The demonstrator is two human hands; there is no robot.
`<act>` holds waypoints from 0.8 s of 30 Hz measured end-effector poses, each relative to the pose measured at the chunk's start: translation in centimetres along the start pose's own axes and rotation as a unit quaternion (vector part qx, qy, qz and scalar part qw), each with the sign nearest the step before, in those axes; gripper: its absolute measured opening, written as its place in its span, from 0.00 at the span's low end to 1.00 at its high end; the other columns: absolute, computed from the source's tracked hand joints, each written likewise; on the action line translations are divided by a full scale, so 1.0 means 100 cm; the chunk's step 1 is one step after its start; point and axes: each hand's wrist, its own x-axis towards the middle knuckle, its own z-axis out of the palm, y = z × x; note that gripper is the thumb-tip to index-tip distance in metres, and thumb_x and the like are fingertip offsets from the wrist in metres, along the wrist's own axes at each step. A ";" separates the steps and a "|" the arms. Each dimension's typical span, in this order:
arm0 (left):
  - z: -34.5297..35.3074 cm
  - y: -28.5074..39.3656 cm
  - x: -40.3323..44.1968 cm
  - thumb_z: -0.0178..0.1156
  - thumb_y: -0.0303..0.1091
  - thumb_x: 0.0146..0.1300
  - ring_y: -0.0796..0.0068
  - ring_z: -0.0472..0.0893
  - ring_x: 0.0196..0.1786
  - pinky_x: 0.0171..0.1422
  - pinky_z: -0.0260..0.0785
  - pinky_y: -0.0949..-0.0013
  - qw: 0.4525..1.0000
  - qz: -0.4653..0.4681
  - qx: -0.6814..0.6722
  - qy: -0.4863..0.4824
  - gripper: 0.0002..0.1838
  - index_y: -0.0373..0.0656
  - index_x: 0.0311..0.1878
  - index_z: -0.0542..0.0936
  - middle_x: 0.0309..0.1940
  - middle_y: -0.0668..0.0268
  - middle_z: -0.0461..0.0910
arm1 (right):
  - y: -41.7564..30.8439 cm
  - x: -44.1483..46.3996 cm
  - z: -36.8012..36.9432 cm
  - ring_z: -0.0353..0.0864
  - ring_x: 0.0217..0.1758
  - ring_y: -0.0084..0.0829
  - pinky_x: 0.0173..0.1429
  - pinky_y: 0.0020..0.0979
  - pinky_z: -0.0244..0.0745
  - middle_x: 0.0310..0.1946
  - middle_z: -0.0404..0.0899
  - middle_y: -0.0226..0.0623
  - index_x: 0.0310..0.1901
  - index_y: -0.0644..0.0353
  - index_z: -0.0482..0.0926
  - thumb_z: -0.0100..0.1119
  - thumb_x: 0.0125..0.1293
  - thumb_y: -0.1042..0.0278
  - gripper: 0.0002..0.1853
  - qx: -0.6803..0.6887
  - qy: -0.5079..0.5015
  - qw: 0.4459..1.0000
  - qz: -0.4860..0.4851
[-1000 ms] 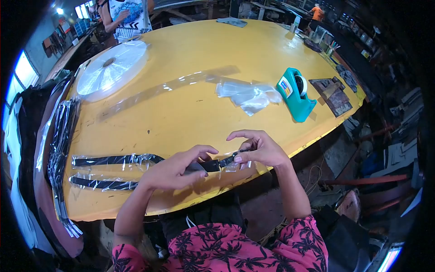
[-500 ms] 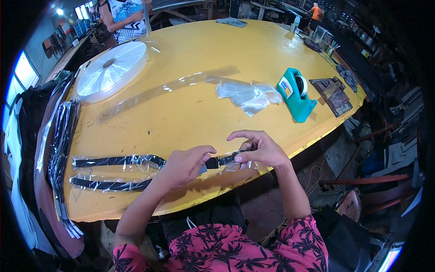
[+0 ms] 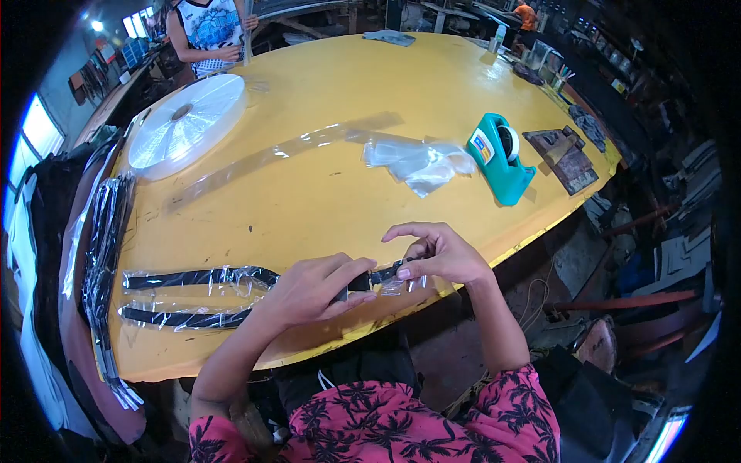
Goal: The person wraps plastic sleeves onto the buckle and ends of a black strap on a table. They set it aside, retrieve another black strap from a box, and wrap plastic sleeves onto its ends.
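A black strap in clear plastic (image 3: 185, 279) lies along the table's near side and runs under my left hand (image 3: 312, 292). That hand is closed on the strap's dark end part, thumb below and fingers above. My right hand (image 3: 440, 258) pinches the strap's tip and its clear wrapping between thumb and fingers, with the index finger raised. Loose clear plastic (image 3: 392, 288) shows between the hands. A second wrapped black strap (image 3: 181, 317) lies just in front of the first, its right end hidden by my left wrist.
On the yellow table (image 3: 309, 197) are a plastic roll (image 3: 202, 131), a long clear strip (image 3: 285, 150), crumpled clear bags (image 3: 421, 163), a teal tape dispenser (image 3: 505, 176) and a dark metal block (image 3: 567, 166). Wrapped black straps (image 3: 104, 255) hang at left. A person (image 3: 208, 35) stands across the table.
My left hand has shifted right along the strap and its fingers have closed on the dark part. My right hand has hardly moved. The person across the table has lowered a hand.
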 end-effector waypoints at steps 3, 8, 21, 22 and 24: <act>0.006 -0.003 -0.004 0.76 0.44 0.60 0.55 0.86 0.36 0.40 0.78 0.59 1.000 0.005 0.015 0.021 0.26 0.42 0.56 0.78 0.37 0.58 0.84 | 0.003 0.000 0.002 0.83 0.34 0.15 0.42 0.23 0.76 0.32 0.89 0.33 0.65 0.61 0.77 0.74 0.63 0.76 0.28 0.013 -0.005 1.000 -0.004; 0.016 -0.005 -0.008 0.77 0.43 0.59 0.57 0.86 0.36 0.39 0.79 0.59 0.997 0.011 0.033 0.076 0.25 0.41 0.53 0.78 0.37 0.57 0.84 | 0.008 -0.002 0.008 0.84 0.36 0.16 0.44 0.24 0.78 0.35 0.90 0.35 0.66 0.61 0.76 0.73 0.64 0.76 0.28 0.042 -0.004 0.999 0.000; 0.030 -0.010 -0.018 0.71 0.51 0.63 0.65 0.82 0.32 0.34 0.76 0.65 0.981 0.051 0.130 0.136 0.30 0.36 0.59 0.82 0.33 0.61 0.80 | 0.010 0.002 0.023 0.84 0.36 0.15 0.41 0.21 0.77 0.35 0.89 0.35 0.65 0.62 0.75 0.72 0.65 0.77 0.28 0.067 -0.005 0.998 0.005; 0.032 -0.011 -0.019 0.70 0.51 0.64 0.63 0.82 0.32 0.34 0.75 0.64 0.978 0.053 0.131 0.152 0.31 0.35 0.60 0.82 0.35 0.60 0.81 | 0.010 0.003 0.025 0.84 0.35 0.16 0.40 0.21 0.77 0.35 0.89 0.35 0.66 0.63 0.75 0.72 0.65 0.76 0.27 0.064 -0.003 0.998 0.007; 0.036 -0.011 -0.021 0.70 0.52 0.64 0.64 0.83 0.33 0.35 0.76 0.64 0.980 0.044 0.125 0.149 0.32 0.34 0.60 0.82 0.34 0.60 0.80 | 0.013 0.004 0.027 0.84 0.35 0.16 0.39 0.21 0.77 0.36 0.89 0.35 0.66 0.63 0.74 0.72 0.66 0.75 0.28 0.086 -0.002 0.996 0.008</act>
